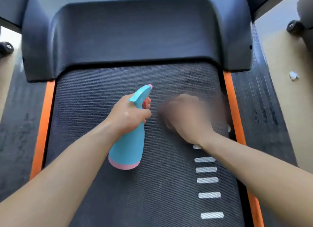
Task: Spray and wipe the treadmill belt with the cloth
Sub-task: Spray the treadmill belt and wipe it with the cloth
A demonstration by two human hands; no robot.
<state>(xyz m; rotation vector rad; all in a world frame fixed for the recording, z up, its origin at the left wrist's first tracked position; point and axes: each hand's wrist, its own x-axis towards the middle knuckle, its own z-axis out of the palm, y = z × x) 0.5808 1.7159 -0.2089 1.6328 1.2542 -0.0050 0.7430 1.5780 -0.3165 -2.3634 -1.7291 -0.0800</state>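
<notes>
The black textured treadmill belt fills the middle of the view, running away from me to the dark motor cover. My left hand grips the neck of a blue spray bottle with a pink base, a finger on its trigger and the nozzle pointing up the belt. My right hand is low on the belt's right half, blurred by motion, its fingers curled. A grey smear around it, toward the right edge, looks like the cloth; its shape is too blurred to make out.
Orange strips border the belt on both sides, with black side rails outside them. White dashes mark the belt's right side. The motor cover rises ahead. A small white scrap and a caster wheel are on the floor at right.
</notes>
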